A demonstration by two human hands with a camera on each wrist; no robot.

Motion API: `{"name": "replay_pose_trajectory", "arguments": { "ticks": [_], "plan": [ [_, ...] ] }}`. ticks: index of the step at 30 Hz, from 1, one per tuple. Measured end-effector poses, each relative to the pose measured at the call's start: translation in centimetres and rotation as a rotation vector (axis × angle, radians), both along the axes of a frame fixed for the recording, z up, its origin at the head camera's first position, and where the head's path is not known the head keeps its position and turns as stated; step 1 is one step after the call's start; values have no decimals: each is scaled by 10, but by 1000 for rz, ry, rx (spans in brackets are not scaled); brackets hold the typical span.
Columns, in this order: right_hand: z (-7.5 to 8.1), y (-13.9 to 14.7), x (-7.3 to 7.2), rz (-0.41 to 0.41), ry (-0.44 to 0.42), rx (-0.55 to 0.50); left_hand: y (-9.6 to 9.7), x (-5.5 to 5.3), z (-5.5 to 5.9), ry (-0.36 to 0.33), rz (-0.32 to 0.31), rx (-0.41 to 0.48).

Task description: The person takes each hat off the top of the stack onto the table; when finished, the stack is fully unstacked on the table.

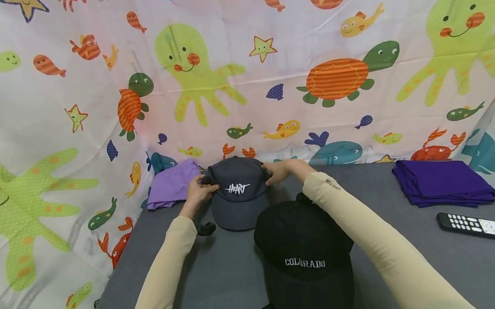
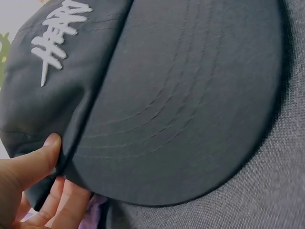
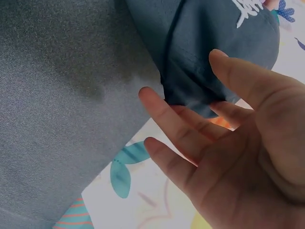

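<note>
Near, centre: black baseball cap lettered "COLORADO" (image 1: 305, 247), on grey tabletop (image 1: 222, 282); right sleeve (image 1: 380, 238) passes close over its crown. Likely hazard: cap nudged askew if that forearm lowers.

Near, right: black remote control (image 1: 479, 227).

Far, centre: dark grey cap lettered "HEART" (image 1: 238, 194). Left hand (image 1: 198, 192) pinches its left side, thumb on front, fingers beneath. Right hand (image 1: 281, 171) at its right edge, fingers spread and slightly bent, firm hold not discernible. Likely hazard: cap twists or drops on the right, given uneven grip.

Far, right: folded dark purple cloth (image 1: 443, 182).

Far, left: folded lilac cloth (image 1: 171, 182), just beside left hand; could be dragged by a sideways shift.

Containers: hollow cap crowns only; interiors hidden, contents indeterminable.
</note>
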State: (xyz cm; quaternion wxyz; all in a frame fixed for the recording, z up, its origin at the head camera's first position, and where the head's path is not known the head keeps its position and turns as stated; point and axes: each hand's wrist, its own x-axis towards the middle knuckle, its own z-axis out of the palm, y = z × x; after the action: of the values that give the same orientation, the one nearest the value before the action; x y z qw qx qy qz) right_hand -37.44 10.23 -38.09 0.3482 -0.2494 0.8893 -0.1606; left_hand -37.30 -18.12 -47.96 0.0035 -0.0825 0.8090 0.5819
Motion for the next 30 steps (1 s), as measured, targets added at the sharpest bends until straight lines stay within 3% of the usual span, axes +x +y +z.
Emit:
{"name": "replay_pose_trajectory", "arguments": {
  "ticks": [6,9,12,14,16,19,21,22,26,27,28,30],
  "plan": [
    [-4,-1,-1,16,-7,-10,7,-5,-8,114,87,-132],
    [-3,-1,0,49,8,-2,12,-10,-10,103,140,-194],
    [-2,0,1,66,14,15,11,-16,-18,127,143,-180],
    [-1,3,1,66,16,27,1,-42,-52,172,155,-177],
    [0,6,2,69,24,36,-15,-73,-94,253,148,-161],
    [3,12,4,76,52,20,-33,-114,-144,257,170,-115],
    [6,17,5,82,79,-7,-27,-92,-117,194,143,-35],
    [7,19,6,81,89,-21,-21,-77,-98,155,140,-5],
    [14,26,10,64,111,-70,8,1,0,23,115,65],
    [16,27,12,56,111,-74,11,9,11,5,114,69],
    [18,29,14,49,110,-81,15,24,28,1,106,85],
    [21,33,18,31,105,-103,13,34,35,31,63,143]
  ]
}}
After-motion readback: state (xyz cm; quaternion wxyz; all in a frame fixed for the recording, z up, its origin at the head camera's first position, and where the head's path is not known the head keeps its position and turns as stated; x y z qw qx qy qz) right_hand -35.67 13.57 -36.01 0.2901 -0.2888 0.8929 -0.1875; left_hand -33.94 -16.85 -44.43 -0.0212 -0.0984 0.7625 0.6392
